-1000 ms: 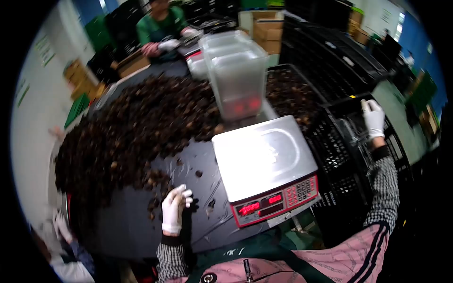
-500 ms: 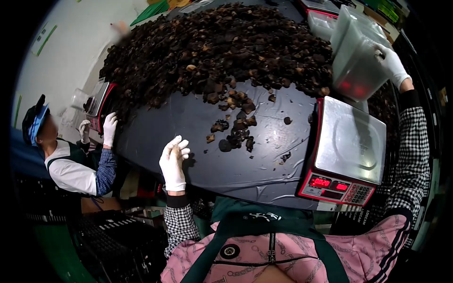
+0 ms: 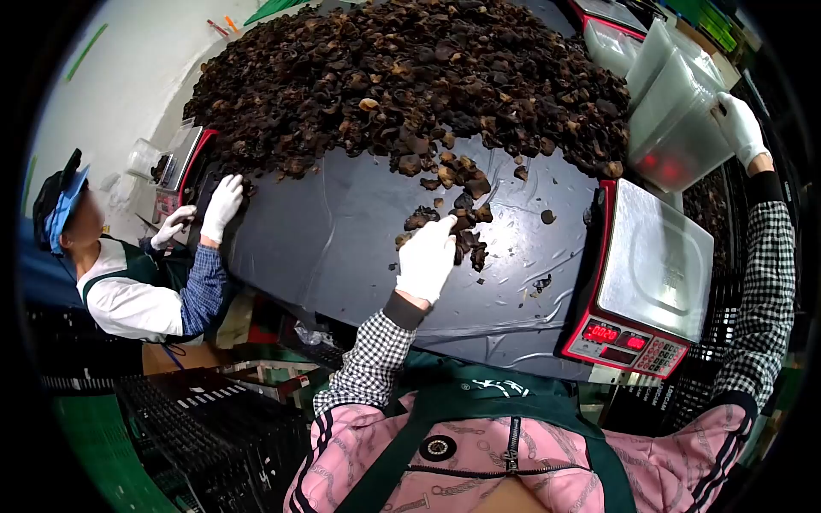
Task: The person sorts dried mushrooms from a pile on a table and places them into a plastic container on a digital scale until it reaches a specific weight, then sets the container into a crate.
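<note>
Across black tabletop point(image 3: 291, 235), brown-black pieces point(image 3: 410, 85), seemingly curled

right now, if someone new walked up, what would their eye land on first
Most likely the big heap of dark, curled pieces, spread over the far part of the dark table. Next, the glowing red digits of the scale at the near right, with clear stacked containers beyond it and the gloved right hand at their edge. The white-gloved left hand also stands out mid-table, by some loose pieces.
</note>
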The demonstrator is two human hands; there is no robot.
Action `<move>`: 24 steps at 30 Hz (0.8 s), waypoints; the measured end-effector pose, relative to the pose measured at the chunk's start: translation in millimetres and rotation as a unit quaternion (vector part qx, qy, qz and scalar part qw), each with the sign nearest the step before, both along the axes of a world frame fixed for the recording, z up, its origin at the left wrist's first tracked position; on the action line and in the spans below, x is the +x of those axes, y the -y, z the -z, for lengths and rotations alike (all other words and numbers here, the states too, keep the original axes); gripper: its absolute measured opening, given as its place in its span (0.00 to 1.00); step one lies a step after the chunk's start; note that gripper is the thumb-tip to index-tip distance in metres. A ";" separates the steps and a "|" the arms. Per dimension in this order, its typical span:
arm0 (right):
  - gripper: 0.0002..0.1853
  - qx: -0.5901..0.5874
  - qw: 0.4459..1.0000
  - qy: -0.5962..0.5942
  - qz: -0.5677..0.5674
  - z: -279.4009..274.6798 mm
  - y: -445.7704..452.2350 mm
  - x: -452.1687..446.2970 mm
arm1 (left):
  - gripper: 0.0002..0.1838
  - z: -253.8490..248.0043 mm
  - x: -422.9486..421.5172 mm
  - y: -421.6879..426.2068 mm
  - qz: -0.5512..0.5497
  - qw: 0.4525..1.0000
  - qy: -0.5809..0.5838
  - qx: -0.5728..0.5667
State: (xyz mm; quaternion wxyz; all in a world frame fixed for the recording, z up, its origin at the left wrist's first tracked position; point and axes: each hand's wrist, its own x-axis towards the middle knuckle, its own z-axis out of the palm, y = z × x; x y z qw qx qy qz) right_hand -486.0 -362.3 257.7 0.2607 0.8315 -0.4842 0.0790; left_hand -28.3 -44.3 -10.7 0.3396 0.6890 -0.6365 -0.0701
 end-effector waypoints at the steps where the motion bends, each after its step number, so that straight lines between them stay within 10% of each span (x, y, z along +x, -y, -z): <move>1: 0.06 0.023 1.000 0.011 -0.008 -7.5 -1.6 -0.7 | 0.15 0.6 -0.9 -4.7 0.003 1.000 -0.025 0.002; 11: 0.07 0.098 0.994 0.046 -0.018 -2.6 32.5 -29.2 | 0.14 -19.0 74.1 -47.7 -0.097 0.909 -0.405 0.009; 20: 0.12 -0.050 0.984 0.170 -0.009 -40.3 -75.8 -14.4 | 0.14 -8.3 57.5 21.3 0.015 0.996 0.086 0.007; 24: 0.15 -0.017 0.986 0.162 -0.023 -1.5 -218.8 18.9 | 0.14 27.1 63.5 35.7 0.068 0.995 0.075 -0.016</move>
